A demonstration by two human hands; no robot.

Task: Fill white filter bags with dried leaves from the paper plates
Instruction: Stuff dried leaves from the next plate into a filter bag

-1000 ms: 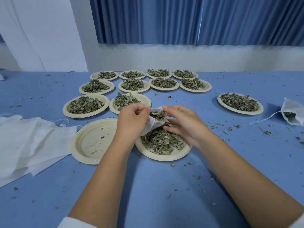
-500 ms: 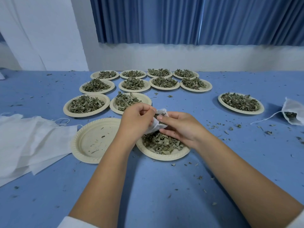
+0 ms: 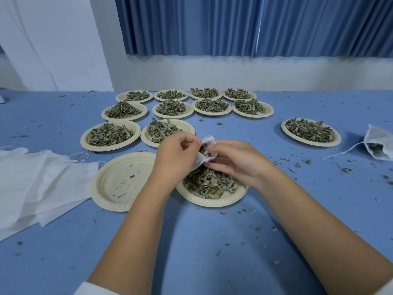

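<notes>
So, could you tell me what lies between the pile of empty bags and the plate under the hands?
In the head view, an almost empty plate lies there, holding only a few leaf scraps.

Right hand now closer against the filter bag mouth, the bag more bunched than before.

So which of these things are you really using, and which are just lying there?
Being used: left hand and right hand, both holding the filter bag; leaves on the near plate; spare bags; full plates behind.
Just lying there: emptied plate; filled bag on the right; crumbs on the table; blue curtain.
</notes>
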